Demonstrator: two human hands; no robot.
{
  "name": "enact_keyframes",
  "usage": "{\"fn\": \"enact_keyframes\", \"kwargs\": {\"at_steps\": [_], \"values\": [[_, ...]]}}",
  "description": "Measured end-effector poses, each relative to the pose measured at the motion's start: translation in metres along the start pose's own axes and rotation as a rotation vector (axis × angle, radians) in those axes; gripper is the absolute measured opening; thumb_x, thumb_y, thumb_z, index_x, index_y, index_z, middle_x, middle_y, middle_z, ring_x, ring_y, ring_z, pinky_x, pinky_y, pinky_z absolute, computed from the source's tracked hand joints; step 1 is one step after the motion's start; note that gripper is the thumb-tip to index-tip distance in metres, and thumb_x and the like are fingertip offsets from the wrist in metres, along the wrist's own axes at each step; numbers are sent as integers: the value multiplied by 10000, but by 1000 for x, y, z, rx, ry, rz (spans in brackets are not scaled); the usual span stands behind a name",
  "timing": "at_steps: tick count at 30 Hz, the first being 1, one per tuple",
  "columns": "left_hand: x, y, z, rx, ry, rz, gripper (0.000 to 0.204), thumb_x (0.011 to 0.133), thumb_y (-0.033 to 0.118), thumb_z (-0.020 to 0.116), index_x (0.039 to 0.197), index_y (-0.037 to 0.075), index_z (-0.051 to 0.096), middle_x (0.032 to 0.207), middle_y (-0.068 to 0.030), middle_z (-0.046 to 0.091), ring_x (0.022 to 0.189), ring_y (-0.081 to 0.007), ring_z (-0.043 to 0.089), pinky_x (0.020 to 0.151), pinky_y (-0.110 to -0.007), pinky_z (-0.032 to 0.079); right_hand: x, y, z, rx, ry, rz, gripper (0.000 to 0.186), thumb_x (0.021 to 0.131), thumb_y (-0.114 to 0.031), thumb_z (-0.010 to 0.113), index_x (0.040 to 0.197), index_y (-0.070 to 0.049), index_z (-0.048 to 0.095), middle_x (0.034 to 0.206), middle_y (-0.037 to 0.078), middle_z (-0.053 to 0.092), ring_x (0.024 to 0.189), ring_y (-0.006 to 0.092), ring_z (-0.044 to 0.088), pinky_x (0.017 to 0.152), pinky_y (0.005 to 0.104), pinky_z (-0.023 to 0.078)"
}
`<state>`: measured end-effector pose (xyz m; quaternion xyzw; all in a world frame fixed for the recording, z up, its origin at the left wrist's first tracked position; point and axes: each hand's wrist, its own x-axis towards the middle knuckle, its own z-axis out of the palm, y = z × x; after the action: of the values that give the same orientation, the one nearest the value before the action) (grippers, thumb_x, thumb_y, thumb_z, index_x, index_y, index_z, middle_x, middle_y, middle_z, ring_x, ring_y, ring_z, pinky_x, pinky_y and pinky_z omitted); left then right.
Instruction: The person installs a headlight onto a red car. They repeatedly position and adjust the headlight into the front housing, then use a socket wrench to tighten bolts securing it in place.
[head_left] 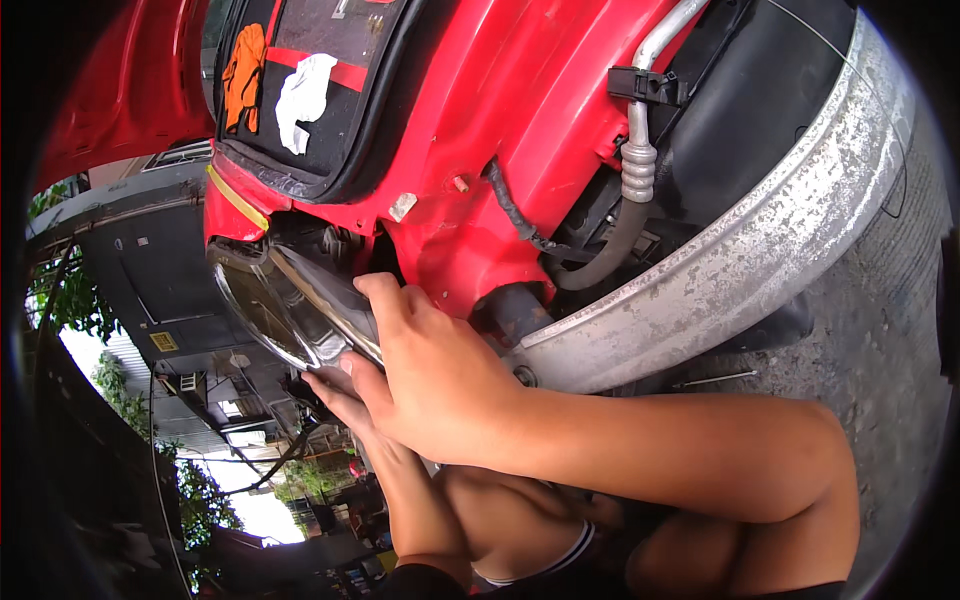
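Observation:
A car headlight (290, 310) with a clear lens and dark housing sits at the corner of a red car body (460, 230). My right hand (430, 365) grips its near edge, fingers over the top and thumb below. Under the right hand, my left hand (350, 405) holds the lower edge of the lens, its palm partly hidden by the right wrist. A dark gap shows between the headlight and the red panel beside my right fingertips. How the headlight is fixed at its back cannot be seen.
A bare, worn metal bumper beam (700, 290) curves along the right. A hose with a metal pipe (637, 170) and a loose wire harness (515, 210) lie near the body. An orange glove (243, 75) and a white glove (303, 100) rest above. A thin metal tool (715, 379) lies on the ground.

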<state>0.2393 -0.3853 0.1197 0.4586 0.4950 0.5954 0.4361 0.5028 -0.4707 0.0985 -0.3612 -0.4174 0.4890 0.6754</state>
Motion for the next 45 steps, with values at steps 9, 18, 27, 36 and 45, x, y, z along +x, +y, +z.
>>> {"fn": "enact_keyframes", "kwargs": {"at_steps": [9, 18, 27, 36, 45], "values": [[-30, 7, 10, -8, 82, 12, 793, 1083, 665, 465, 1637, 102, 399, 1613, -153, 500, 1462, -343, 486, 1248, -509, 372, -11, -9, -15, 14, 2, 43, 557, 1041, -284, 635, 1410, 85, 441, 1186, 365, 619, 1068, 557, 671, 928, 567, 563], [-26, 29, 3, 201, 28, 147, 884, 1020, 672, 601, 1634, 68, 403, 1648, -168, 464, 1500, -364, 451, 1271, -548, 347, -10, 14, -47, -1174, 19, -614, 367, 895, -234, 643, 1109, 11, 813, 1455, 200, 669, 1289, 300, 574, 1058, 389, 460], [-17, 43, -8, 300, 14, 176, 851, 1040, 636, 581, 1645, 71, 381, 1661, -169, 445, 1512, -356, 436, 1281, -535, 327, 10, 8, -19, -1781, -384, -504, 713, 1056, -450, 498, 1701, -180, 362, 1818, 80, 177, 1685, 343, 29, 1333, 626, -81], [-11, 40, -9, 362, -21, 232, 820, 1060, 599, 560, 1657, 74, 359, 1673, -169, 426, 1523, -349, 420, 1292, -522, 306, 13, 14, -2, -1562, -572, -456, 730, 1049, -483, 513, 1696, -174, 375, 1808, 73, 225, 1680, 336, 90, 1308, 670, -92], [-11, 31, -3, 413, -53, 271, 789, 1081, 563, 540, 1668, 77, 338, 1686, -170, 408, 1535, -342, 404, 1302, -508, 286, -16, 16, -13, -1406, -552, -451, 679, 988, -438, 557, 1525, -25, 603, 1647, 177, 501, 1612, 406, 299, 1346, 620, -11]]}}
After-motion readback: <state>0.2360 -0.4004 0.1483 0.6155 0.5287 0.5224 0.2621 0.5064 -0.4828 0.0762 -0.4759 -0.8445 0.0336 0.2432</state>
